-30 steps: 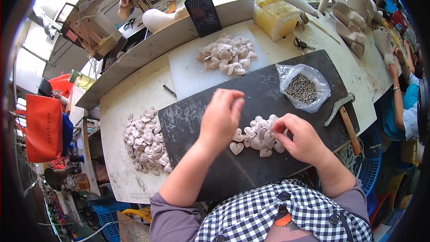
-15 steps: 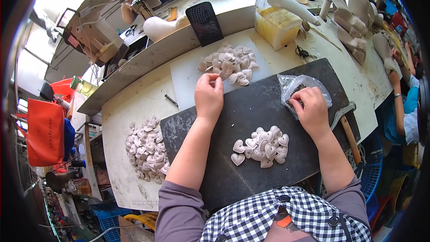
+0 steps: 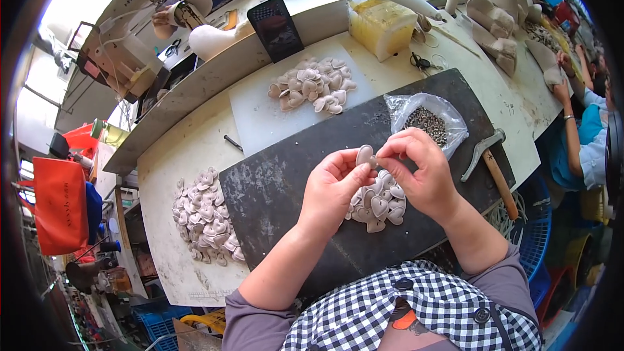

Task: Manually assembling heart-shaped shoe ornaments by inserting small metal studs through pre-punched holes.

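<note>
Left hand (image 3: 333, 185) and right hand (image 3: 416, 172) together pinch one pale heart-shaped piece (image 3: 364, 155) above a small heap of hearts (image 3: 379, 205) on the dark slab (image 3: 273, 195). Beyond, a plastic bag of studs (image 3: 429, 123) lies on the counter (image 3: 195, 149).

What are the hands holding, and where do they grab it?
The left hand and right hand pinch one small pale heart-shaped piece together, fingers on its opposite edges, above the pile of hearts on the dark board.

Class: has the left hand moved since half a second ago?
Yes. The left hand came back from the far heart pile to above the dark mat.
</note>
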A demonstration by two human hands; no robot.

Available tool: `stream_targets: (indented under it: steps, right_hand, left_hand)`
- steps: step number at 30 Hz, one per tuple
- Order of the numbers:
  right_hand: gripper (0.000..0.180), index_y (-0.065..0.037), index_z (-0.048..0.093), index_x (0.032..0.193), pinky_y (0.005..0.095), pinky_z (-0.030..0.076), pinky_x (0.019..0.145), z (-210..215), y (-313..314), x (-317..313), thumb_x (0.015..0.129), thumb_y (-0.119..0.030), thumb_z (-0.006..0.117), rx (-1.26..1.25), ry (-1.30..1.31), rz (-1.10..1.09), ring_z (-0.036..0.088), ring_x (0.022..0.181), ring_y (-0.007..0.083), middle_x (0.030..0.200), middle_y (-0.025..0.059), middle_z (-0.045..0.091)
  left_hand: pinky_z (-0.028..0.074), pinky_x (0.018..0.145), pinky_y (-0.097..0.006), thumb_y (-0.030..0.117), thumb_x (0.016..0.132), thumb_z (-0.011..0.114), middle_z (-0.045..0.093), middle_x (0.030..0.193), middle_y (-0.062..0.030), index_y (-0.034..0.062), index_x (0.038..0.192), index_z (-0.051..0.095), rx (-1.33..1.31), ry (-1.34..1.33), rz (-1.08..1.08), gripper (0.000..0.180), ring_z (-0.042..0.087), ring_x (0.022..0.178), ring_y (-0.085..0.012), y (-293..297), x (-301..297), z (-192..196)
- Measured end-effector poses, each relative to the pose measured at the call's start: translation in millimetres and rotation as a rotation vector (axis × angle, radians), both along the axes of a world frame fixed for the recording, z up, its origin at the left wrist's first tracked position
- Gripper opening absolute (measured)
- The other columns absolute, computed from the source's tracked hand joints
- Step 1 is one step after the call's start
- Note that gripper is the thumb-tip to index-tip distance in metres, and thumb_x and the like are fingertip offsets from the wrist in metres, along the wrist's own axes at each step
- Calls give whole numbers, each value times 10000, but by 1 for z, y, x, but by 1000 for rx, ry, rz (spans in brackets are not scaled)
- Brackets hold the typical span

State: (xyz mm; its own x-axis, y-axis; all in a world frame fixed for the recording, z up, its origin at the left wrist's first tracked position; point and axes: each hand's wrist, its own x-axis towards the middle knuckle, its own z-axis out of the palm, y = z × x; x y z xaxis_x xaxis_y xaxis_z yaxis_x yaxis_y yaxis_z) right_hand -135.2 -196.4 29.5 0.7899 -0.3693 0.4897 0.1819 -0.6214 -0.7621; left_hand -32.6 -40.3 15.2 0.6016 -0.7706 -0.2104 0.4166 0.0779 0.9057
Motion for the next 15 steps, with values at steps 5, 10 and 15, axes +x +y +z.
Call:
stream_targets:
  steps: [5,10,15]
  right_hand:
    - [141,-68,685,896,375,493,791,-8,5,-3,791,-46,776,-139,-69,-27,601,875,267,939,82,618]
    - [147,-55,666,894,386,489,785,-7,9,-6,795,-55,775,-96,-66,-31,594,866,285,952,97,614]
    - [143,-49,652,914,382,489,785,-7,16,-4,820,-57,760,-149,-71,-73,597,871,290,938,100,617]
  left_hand:
    - [575,873,-308,82,955,682,695,1075,-115,-47,1189,601,18,-67,40,279,695,939,-173,5,-17,7]
    - [582,868,-309,74,949,688,692,1075,-122,-43,1177,602,-33,43,39,270,700,940,-186,9,-20,11]
    - [587,859,-310,87,956,682,686,1087,-128,-44,1187,598,-23,203,48,279,702,944,-195,7,-18,13]
